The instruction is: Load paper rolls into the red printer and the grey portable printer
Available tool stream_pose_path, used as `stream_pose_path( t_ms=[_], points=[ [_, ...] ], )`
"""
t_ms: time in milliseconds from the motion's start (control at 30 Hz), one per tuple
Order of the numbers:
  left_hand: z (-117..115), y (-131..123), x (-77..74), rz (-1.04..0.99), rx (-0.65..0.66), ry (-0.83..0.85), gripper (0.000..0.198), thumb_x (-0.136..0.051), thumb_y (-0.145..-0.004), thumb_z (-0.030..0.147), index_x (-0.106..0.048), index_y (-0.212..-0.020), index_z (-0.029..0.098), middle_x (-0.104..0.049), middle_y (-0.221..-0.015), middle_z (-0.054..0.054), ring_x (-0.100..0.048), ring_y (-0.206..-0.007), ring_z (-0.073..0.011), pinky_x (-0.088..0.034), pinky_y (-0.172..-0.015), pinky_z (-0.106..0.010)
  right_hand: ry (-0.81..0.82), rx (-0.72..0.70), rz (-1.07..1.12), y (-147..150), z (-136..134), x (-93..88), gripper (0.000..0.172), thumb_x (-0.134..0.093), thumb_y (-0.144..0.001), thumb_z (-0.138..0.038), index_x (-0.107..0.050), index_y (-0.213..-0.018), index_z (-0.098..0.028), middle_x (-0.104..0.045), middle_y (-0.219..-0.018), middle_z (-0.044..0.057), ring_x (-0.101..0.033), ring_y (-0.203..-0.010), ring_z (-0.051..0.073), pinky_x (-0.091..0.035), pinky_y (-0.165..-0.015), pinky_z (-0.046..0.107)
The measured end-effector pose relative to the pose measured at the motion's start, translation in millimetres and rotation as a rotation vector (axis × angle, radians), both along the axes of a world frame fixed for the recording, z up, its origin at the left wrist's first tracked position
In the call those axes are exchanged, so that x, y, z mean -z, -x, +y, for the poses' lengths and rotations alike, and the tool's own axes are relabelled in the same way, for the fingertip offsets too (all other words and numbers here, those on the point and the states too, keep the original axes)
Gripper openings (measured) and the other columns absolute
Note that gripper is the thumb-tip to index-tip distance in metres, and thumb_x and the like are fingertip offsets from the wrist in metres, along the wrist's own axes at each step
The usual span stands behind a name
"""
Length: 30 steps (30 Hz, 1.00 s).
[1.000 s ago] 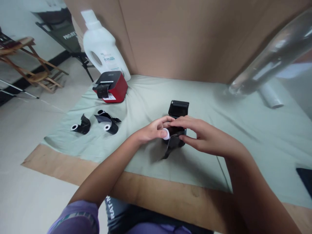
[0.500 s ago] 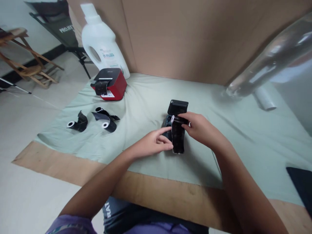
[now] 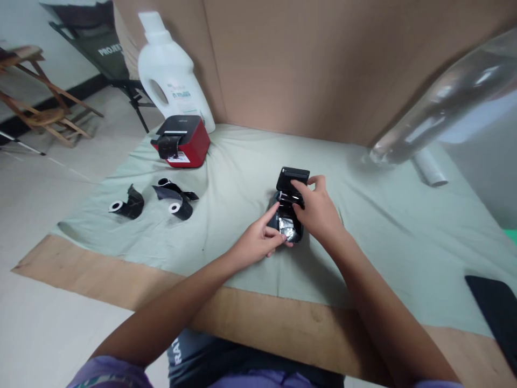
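A small dark printer (image 3: 272,220) lies on the cloth with its lid (image 3: 291,175) raised at the far side. A black label roll (image 3: 289,199) sits at its compartment, and a glossy strip from it (image 3: 290,228) runs over the body towards me. My left hand (image 3: 262,237) grips the printer's left and near side, index finger beside the roll and thumb at the strip's lower end. My right hand (image 3: 317,207) has its thumb and index finger around the roll's right part, the index finger reaching against the lid. How far in the roll sits is partly hidden.
A red and black printer (image 3: 197,143) stands at the back left, before a white jug (image 3: 172,70). Loose black label rolls (image 3: 183,210) lie left of my hands. A clear plastic cylinder (image 3: 436,113) and a grey tube (image 3: 431,170) are at the right.
My right hand has lowered the label roll from above the printer into its opening and turned over it. The strip now lies along the printer's body. My left hand has shifted slightly.
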State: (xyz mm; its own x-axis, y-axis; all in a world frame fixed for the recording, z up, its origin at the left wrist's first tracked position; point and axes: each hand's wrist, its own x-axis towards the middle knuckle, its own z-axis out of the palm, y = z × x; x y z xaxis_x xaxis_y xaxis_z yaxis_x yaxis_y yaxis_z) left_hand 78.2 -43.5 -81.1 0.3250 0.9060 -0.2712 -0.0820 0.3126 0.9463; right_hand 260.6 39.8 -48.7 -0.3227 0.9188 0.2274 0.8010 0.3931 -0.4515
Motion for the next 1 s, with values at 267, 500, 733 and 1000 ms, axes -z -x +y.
stream_pose_path(
  t_ms=[267,500,733,1000],
  points=[
    [0.6,-0.4,-1.1,0.026,0.023,-0.042,0.085,-0.069,-0.089,0.029,-0.026,-0.163,0.024,-0.074,-0.075,-0.002,-0.059,-0.056,-0.0108,-0.036,-0.048,-0.019,0.076,-0.022,0.216,-12.5,18.0,-6.2,0.051,-0.063,-0.088,-0.025,-0.053,-0.138,-0.024,-0.038,-0.142,0.014,-0.06,-0.082,0.016,-0.056,-0.087,0.041],
    [5.0,7.4,-5.3,0.176,0.189,-0.114,0.027,-0.06,-0.087,0.021,-0.081,-0.104,0.016,-0.078,-0.085,-0.008,-0.064,-0.066,-0.0128,-0.042,-0.057,-0.022,0.006,-0.14,0.267,-10.7,31.5,-8.4,0.031,-0.053,-0.095,-0.026,-0.067,-0.121,-0.017,-0.061,-0.112,0.01,-0.058,-0.074,0.016,-0.052,-0.083,0.036],
    [18.8,24.7,-0.5,0.233,0.475,-0.1,0.028,-0.059,-0.081,0.014,-0.082,-0.099,0.016,-0.074,-0.076,-0.003,-0.06,-0.06,-0.0101,-0.047,-0.061,-0.021,0.158,-0.274,0.079,-19.4,13.2,-27.6,0.027,-0.059,-0.091,-0.024,-0.066,-0.117,-0.02,-0.059,-0.113,0.009,-0.062,-0.085,0.02,-0.052,-0.084,0.037],
    [15.4,23.2,-6.2,0.339,0.5,-0.121,0.032,-0.057,-0.084,0.016,-0.081,-0.105,0.018,-0.077,-0.082,-0.003,-0.064,-0.064,-0.0111,-0.049,-0.065,-0.022,0.287,-0.163,-0.118,-17.0,8.2,-27.6,0.056,-0.05,-0.098,-0.043,-0.045,-0.15,-0.023,-0.053,-0.13,0.014,-0.064,-0.089,0.023,-0.052,-0.091,0.042]
  ],
)
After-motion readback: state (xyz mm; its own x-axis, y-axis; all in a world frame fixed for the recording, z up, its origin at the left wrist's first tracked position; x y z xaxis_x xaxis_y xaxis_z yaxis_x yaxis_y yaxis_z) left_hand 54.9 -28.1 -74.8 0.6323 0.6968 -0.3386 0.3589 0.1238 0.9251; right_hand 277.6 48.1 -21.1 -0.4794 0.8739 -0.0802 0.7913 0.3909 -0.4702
